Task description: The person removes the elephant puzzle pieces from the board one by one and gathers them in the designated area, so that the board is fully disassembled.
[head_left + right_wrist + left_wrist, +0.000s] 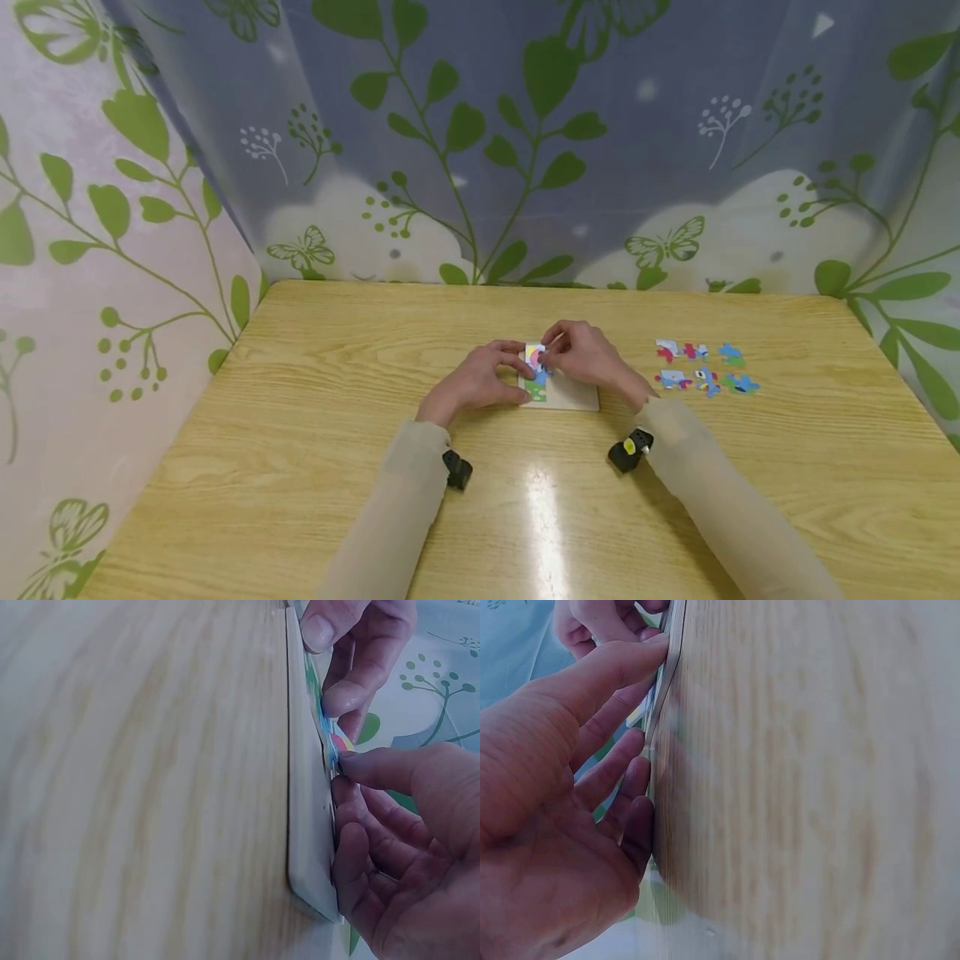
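A pale puzzle board (579,397) lies flat on the table, with colourful joined pieces (536,392) along its left side. My left hand (480,377) holds the board's left side, its thumb at the near-left edge and its index finger reaching over the joined pieces. From the right, my right hand (588,354) pinches a puzzle piece (334,759) between thumb and index finger, close against the board's surface beside those pieces. Most of that piece is hidden behind the fingertips. The fingers of both hands come close together over the board.
To the right of the board, several loose puzzle pieces (707,380) lie in two rows on the wooden table (315,375). Behind the table hangs a leaf-patterned curtain (517,167). Each wrist wears a black camera (628,452).
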Tool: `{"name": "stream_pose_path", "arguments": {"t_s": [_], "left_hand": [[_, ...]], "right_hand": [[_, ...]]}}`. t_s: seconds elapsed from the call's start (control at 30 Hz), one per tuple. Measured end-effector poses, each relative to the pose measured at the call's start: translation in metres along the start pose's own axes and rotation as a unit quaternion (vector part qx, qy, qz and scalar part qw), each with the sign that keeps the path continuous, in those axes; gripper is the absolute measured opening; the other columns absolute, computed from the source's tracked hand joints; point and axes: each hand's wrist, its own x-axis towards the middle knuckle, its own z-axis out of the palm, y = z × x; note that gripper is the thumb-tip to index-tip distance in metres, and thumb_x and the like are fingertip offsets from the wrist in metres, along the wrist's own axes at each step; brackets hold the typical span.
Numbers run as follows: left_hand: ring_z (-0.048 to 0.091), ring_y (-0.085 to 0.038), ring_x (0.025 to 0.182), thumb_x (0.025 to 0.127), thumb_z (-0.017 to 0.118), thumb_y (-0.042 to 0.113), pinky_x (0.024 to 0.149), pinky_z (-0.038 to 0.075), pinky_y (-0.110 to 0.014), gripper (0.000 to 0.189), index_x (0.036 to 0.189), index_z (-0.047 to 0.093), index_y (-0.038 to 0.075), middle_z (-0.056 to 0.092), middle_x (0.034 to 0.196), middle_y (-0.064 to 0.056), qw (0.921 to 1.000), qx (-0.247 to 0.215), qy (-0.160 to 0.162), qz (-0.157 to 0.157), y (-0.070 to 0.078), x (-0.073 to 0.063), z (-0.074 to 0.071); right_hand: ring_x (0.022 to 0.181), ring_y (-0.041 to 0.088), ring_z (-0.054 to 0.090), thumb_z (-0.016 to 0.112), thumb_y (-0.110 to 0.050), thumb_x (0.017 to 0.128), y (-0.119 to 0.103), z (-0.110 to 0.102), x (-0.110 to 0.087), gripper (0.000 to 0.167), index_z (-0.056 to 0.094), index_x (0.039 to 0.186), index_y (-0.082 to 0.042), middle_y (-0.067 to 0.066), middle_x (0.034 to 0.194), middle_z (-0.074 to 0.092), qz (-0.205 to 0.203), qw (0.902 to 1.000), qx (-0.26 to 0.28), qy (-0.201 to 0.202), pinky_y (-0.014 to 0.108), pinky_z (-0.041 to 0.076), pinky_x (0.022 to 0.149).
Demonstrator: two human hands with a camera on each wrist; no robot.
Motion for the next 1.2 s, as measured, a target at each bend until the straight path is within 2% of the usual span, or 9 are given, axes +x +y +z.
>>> {"name": "stream_pose_path", "arguments": {"t_s": [0.47, 0.9, 1.2], "left_hand": [[0.027, -0.033, 0.155, 0.089, 0.081, 0.020, 0.125, 0.023, -0.055, 0.020, 0.108, 0.079, 0.018, 0.041, 0.162, -0.002, 0.9999, -0.011, -0.002, -0.006, 0.0011, 0.0006, 0.0009], [0.027, -0.033, 0.155, 0.089, 0.080, 0.019, 0.125, 0.023, -0.055, 0.021, 0.110, 0.079, 0.016, 0.041, 0.162, -0.003, 0.9999, -0.010, -0.001, -0.005, 0.0018, 0.0006, 0.0012], [0.027, -0.036, 0.154, 0.090, 0.079, 0.023, 0.125, 0.022, -0.057, 0.023, 0.112, 0.076, 0.019, 0.041, 0.162, -0.004, 0.9999, 0.012, -0.002, 0.009, -0.0023, -0.0003, 0.0005]], "right_hand": [[0.080, 0.017, 0.062, 0.073, -0.019, 0.091, 0.0033, 0.0009, 0.0024, 0.024, 0.065, 0.111, -0.008, 0.009, 0.096, 0.072, 0.008, 0.9998, 0.018, -0.001, 0.029, 0.044, 0.067], [0.083, 0.018, 0.065, 0.075, -0.024, 0.090, -0.0052, 0.0009, 0.0002, 0.027, 0.068, 0.111, -0.009, 0.009, 0.099, 0.074, 0.034, 0.9993, 0.003, 0.016, 0.027, 0.044, 0.067], [0.081, 0.018, 0.064, 0.075, -0.025, 0.092, -0.0031, 0.0025, 0.0008, 0.028, 0.068, 0.114, -0.009, 0.010, 0.099, 0.073, 0.027, 0.9995, 0.010, 0.014, 0.028, 0.045, 0.067]]}}
